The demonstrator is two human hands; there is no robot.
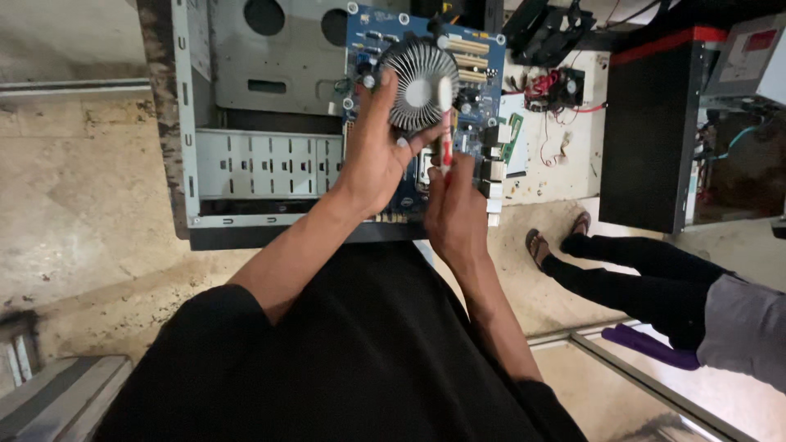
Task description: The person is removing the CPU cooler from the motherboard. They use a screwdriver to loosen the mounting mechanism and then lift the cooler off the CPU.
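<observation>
Head view: left hand (378,155) grips the blue circuit board (426,106), fingers spread and curled along its left edge beside the round finned cooler (419,86) at the board's centre. Right hand (455,214) is closed around a red-handled screwdriver (444,123) — its pale upper end lies over the cooler's right side. The board is held above an open grey computer case (254,123) lying on the stone floor (82,196). At right, another person's black-trousered legs (639,278) stretch out beside a black cabinet (651,131) — loose red wires (548,106) lie beyond the board.
</observation>
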